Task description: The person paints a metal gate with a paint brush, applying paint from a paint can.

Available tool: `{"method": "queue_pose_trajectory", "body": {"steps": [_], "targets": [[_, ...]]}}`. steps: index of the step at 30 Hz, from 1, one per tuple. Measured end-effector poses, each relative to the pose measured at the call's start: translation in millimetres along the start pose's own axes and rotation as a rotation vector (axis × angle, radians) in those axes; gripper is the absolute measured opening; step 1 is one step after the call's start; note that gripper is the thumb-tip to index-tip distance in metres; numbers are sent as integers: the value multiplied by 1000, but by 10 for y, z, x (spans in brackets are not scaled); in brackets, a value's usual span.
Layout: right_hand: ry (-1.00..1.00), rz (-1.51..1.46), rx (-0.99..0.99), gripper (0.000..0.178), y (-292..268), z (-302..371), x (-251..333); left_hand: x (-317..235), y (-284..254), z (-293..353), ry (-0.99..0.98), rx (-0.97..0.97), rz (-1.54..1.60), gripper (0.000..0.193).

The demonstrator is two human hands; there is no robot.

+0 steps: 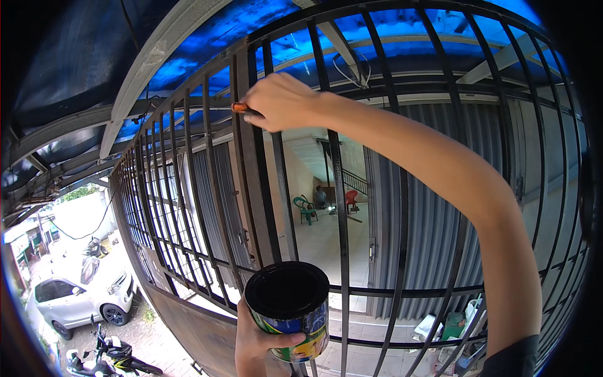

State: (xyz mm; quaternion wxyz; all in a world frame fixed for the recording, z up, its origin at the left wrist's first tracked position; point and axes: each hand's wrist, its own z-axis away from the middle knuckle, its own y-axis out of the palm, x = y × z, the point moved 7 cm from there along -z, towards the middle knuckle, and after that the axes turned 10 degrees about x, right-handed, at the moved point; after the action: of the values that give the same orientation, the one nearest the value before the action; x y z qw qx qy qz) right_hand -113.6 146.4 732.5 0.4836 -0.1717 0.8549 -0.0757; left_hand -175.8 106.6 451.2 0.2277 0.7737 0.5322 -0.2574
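Observation:
My left hand (264,341) is wrapped around a paint can (306,339) at the lower middle. The can has a colourful label, and its open top shows black paint (286,289) inside. Raised high to the left, my right hand (281,103) is closed on a paintbrush (239,107). Only the brush's orange-brown end and a dark part show; the hand covers the rest. This hand is at the upper part of a metal gate post (244,151), but I cannot tell whether the brush touches it. Glossy black bars (340,207) stand right of the post.
Duller brown bars (211,163) run off to the left above a sheet-metal panel (188,323). Behind the bars are grey folding shutters (421,232), a green chair (306,208) and a person (321,197). A white car (85,292) and a motorcycle (116,355) stand outside, lower left.

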Motion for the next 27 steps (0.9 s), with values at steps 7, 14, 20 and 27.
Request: {"method": "queue_pose_trajectory", "body": {"steps": [7, 14, 20, 27], "targets": [[-320, 214, 291, 11, 403, 178, 677, -40, -36, 23, 13, 24, -31, 77], [-17, -258, 258, 29, 218, 210, 348, -61, -29, 50, 4, -21, -28, 78], [19, 10, -3, 25, -51, -117, -114, -47, -51, 44, -5, -33, -21, 78], [-364, 191, 382, 12, 438, 253, 742, -4, -127, 44, -5, -38, -15, 78]]}}
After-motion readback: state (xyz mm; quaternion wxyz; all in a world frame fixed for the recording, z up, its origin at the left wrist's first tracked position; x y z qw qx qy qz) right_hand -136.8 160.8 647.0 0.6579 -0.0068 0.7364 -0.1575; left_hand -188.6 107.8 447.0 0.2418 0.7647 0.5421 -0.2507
